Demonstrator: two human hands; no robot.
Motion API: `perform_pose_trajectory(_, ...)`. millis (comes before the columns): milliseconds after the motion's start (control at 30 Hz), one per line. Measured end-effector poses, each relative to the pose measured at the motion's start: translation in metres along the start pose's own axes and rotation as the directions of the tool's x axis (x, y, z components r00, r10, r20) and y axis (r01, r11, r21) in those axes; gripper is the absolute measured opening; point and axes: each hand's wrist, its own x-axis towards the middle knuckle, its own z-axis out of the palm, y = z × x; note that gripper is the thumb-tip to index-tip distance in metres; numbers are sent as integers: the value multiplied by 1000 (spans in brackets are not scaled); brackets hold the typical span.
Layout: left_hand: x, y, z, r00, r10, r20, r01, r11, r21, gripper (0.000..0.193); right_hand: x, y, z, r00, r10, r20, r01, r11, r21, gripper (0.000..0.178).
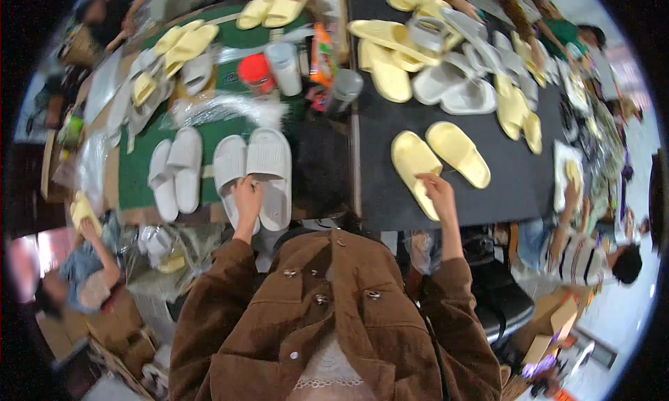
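Observation:
My left hand is closed where two pale grey slippers meet, its fingers curled at the inner edge of the left slipper. Its mate, the right grey slipper, lies against it with the toe pointing away from me. Over on the black tabletop, my right hand pinches at the inner edge of a yellow slipper, just below the strap. A second yellow slipper lies angled to its right, apart from my hand. The fingertips of both hands are partly hidden.
Another grey pair lies to the left on the green mat. Beyond are clear plastic wrap, a red-lidded jar and cups. Yellow and grey slippers heap at the back right. Other people work around the tables.

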Motion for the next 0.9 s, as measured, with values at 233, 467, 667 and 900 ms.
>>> perform_pose_trajectory(233,-22,-48,17,998,-56,37,51,993,106,24,14,51,-39,891,-15,-453,-37,994,-104,52)
perform_pose_trajectory(467,21,-54,5,997,-73,-1,73,995,66,12,58,71,-43,967,-80,-243,28,977,-212,57)
perform_pose_trajectory(667,44,-116,-19,995,-100,-20,102,980,172,15,34,52,-27,968,-83,-238,-47,869,-493,48)
perform_pose_trajectory(900,84,-263,-56,981,-174,83,125,903,412,27,-8,25,26,966,79,-245,-182,883,-433,35)
